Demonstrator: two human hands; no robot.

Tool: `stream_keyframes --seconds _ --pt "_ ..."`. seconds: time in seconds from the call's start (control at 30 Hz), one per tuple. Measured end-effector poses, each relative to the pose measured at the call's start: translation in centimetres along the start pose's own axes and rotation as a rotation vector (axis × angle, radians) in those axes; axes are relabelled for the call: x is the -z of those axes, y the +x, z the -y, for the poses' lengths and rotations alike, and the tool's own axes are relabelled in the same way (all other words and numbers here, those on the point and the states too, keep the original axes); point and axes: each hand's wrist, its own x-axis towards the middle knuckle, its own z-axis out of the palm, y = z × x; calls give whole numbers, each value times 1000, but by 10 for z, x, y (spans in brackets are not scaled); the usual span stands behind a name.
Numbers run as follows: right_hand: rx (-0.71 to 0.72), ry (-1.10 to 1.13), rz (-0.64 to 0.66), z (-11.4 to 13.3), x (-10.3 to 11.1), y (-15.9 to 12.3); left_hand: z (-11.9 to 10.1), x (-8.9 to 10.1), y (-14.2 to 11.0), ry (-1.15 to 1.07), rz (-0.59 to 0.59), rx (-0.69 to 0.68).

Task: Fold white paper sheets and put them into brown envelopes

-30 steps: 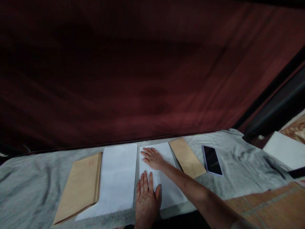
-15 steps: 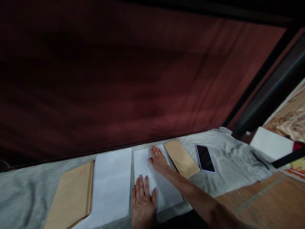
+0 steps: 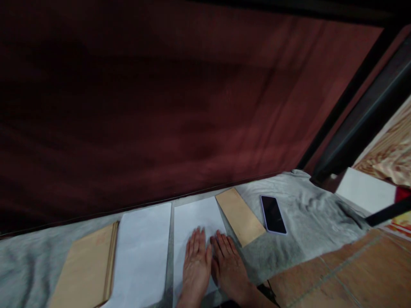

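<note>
A white sheet of paper (image 3: 195, 214) lies on the grey cloth directly in front of me. My left hand (image 3: 196, 263) rests palm down on it, fingers stretched forward. Beside it, my right hand (image 3: 226, 261) also lies flat, on the sheet's right part, with the fingers out. The two thumbs are close together, and neither hand grips anything. Just right of the sheet is a brown paper envelope (image 3: 240, 216), its upper corner near the sheet's edge. To the left lies a stack of white paper (image 3: 143, 252).
A pile of brown envelopes (image 3: 85, 265) sits at the far left, against the white stack. A phone (image 3: 272, 214) in a light purple case lies right of the single envelope. The grey cloth (image 3: 308, 214) meets a dark red panel (image 3: 192, 128) behind. Brown floor tiles (image 3: 359, 273) show lower right.
My right hand has slid from the sheet's far part back toward me, beside the left hand. My left hand has moved slightly forward and lies flatter on the paper. The view has shifted a little.
</note>
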Motion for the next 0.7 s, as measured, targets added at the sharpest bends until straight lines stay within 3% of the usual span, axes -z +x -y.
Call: stream_keyframes --seconds 0.13,0.3,0.5,0.7 --pt "-27 48 -10 3 -4 3 -20 -22 57 -56 204 -82" --pt "-85 96 -41 6 -1 4 -14 -41 108 -24 282 -78" --pt "-51 86 -19 3 9 6 -2 -46 146 0 302 -57" --pt "-62 88 4 3 9 5 -3 -36 170 -11 397 -56"
